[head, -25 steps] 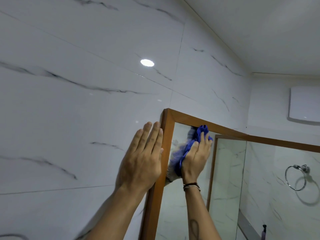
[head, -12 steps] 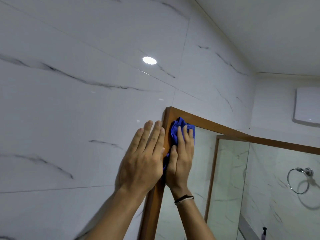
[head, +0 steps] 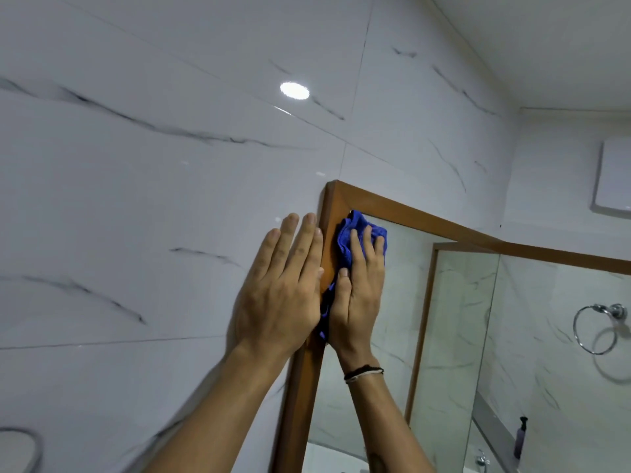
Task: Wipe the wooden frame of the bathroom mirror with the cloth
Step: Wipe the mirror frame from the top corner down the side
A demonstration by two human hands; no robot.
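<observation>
The mirror's brown wooden frame (head: 430, 224) has its upper left corner at mid-picture, with one rail running down and one running right. My right hand (head: 358, 291) presses a blue cloth (head: 351, 233) flat against the glass and the inner edge of the left rail, just below the corner. Part of the cloth hangs down between my two hands. My left hand (head: 283, 288) lies flat with its fingers together on the white marble wall (head: 143, 206), its edge touching the frame's outer side. It holds nothing.
The mirror glass (head: 454, 336) reflects a doorway and tiled walls. A chrome towel ring (head: 596, 327) hangs at the right. A dark bottle (head: 520, 438) stands low at the right. A white wall box (head: 613, 179) sits at the upper right.
My right hand slid the cloth left from the top rail into the corner, then slightly down along the left rail. My left hand stayed flat on the wall.
</observation>
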